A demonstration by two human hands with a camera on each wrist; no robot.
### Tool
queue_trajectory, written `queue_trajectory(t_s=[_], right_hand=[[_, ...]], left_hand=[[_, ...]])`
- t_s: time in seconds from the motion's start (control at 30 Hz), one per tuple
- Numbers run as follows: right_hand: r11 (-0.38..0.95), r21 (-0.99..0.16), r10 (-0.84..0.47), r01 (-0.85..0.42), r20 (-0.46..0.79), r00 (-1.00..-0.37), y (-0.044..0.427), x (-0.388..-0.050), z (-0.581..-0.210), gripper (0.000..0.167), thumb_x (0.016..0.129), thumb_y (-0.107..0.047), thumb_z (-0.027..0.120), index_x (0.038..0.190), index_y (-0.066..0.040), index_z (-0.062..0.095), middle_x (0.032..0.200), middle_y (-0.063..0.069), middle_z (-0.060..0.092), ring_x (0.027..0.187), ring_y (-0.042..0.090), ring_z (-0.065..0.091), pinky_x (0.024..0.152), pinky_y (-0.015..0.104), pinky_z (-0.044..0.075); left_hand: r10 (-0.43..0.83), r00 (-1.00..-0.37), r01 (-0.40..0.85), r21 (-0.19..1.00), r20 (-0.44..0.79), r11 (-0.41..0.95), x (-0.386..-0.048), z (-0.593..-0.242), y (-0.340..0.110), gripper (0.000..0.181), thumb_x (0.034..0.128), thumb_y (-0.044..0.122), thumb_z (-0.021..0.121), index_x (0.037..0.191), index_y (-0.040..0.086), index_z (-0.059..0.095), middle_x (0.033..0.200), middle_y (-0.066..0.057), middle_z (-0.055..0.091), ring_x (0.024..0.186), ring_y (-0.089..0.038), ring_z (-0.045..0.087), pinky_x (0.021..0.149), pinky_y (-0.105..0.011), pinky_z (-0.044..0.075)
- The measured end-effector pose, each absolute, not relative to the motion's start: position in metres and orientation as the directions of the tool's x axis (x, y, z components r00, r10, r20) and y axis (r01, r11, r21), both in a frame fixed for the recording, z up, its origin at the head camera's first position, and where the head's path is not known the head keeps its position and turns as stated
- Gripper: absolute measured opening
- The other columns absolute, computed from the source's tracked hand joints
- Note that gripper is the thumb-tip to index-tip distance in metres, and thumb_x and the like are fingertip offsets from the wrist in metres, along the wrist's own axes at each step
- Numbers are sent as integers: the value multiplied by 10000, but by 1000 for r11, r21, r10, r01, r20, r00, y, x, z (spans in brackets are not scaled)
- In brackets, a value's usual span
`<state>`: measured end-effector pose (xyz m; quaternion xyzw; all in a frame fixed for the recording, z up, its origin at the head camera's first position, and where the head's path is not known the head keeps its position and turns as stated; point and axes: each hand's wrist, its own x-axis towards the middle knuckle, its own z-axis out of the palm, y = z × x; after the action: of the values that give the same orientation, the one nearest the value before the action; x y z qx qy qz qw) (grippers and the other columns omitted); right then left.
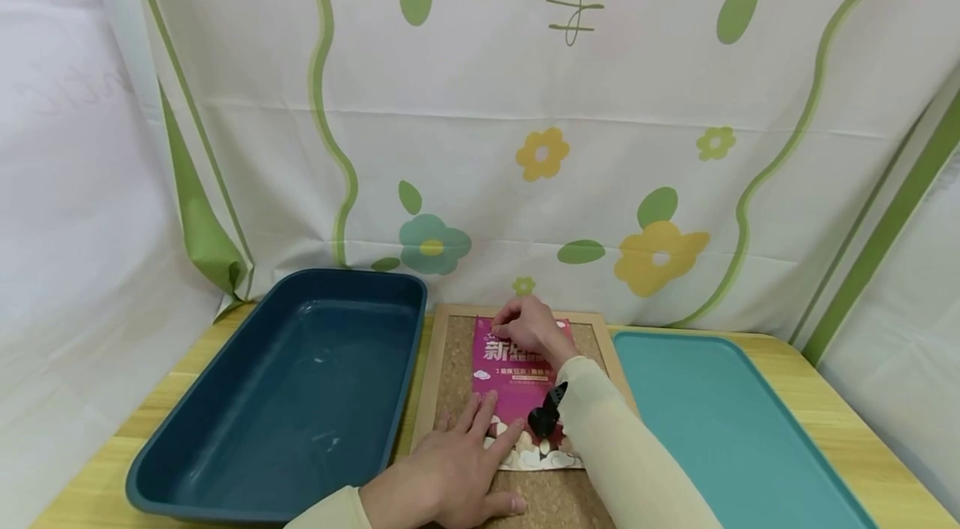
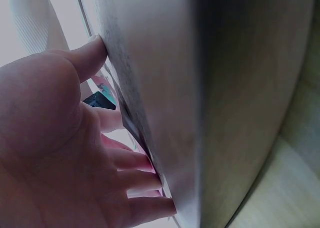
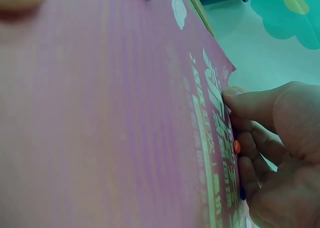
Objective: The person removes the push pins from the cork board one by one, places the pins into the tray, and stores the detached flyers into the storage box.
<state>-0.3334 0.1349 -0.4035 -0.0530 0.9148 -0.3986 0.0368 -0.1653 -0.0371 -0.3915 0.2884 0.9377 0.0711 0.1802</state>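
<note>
Between a deep, smooth navy basin (image 1: 300,379) and a flat teal tray (image 1: 697,404), a magenta poster (image 1: 517,400) with white lettering lies on a wood-framed cork board (image 1: 453,354). The left hand (image 1: 457,471) rests spread on its near left part; the right hand (image 1: 528,325) bends over its far end, whether pinching anything I cannot tell.

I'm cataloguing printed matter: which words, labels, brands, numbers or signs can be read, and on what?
"新": pink poster; the rest of its heading is partly covered by the right hand.
"Hap…": back cloth, sideways, cut off at the top.
Left cloth: lettering too faint to read.
The poster's smaller lines: too small or blurred.
</note>
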Motion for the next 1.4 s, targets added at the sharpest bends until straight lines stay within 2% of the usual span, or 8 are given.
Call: queue_trajectory(t_s=[0.3, 0.53, 0.77, 0.97, 1.17, 1.4], right_hand=[[687, -722, -132, -87, -6, -991, 148, -332, -404, 82, 995, -236, 758, 993, -193, 828, 1037, 29, 747, 947, 200, 657, 804, 338, 536], [647, -750, -143, -137, 57, -988, 157, -327, -400, 109, 1018, -225, 736, 1026, -160, 822, 1049, 29, 751, 982, 191, 662, 863, 368, 550], [676, -719, -135, -163, 96, -986, 168, -322, -392, 93, 1018, -224, 735, 1040, -172, 810, 1076, 26, 753, 1016, 197, 671, 942, 410, 573], [657, -739, -114, -152, 102, -988, 184, -312, -385, 118, 1031, -211, 717, 1068, -133, 797, 1080, 65, 743, 973, 223, 655, 857, 358, 596], [661, -728, -108, -183, 149, -983, 210, -305, -380, 132, 1044, -202, 694, 1077, -122, 795, 1048, 82, 744, 909, 216, 642, 759, 314, 542], [639, -747, -83, -184, 170, -982, 244, -295, -380, 163, 1046, -179, 693, 1099, -49, 775, 1018, 126, 747, 905, 248, 670, 745, 332, 561]], left_hand=[[575, -762, 524, 236, -298, 818, -164, -392, -35, 788, 972, 737, 554, 1656, 430, 312, 1793, -32, 175, 1659, -333, 211, 1200, -674, 395], [570, -764, 523, 227, -302, 821, -163, -394, -34, 804, 964, 762, 540, 1660, 449, 286, 1798, -25, 160, 1662, -320, 206, 1203, -668, 395], [570, -763, 521, 230, -305, 822, -165, -394, -33, 809, 953, 762, 551, 1656, 455, 295, 1795, -16, 173, 1660, -322, 216, 1204, -671, 393], [564, -768, 511, 241, -304, 825, -165, -393, -34, 807, 953, 752, 560, 1655, 451, 300, 1793, -19, 177, 1659, -329, 216, 1206, -667, 394], [551, -778, 496, 243, -303, 834, -164, -391, -36, 808, 951, 742, 572, 1654, 453, 299, 1790, -26, 188, 1655, -340, 225, 1208, -665, 392], [549, -776, 500, 229, -309, 835, -163, -390, -36, 805, 960, 738, 567, 1658, 447, 291, 1792, -23, 177, 1659, -331, 216, 1214, -661, 386]])
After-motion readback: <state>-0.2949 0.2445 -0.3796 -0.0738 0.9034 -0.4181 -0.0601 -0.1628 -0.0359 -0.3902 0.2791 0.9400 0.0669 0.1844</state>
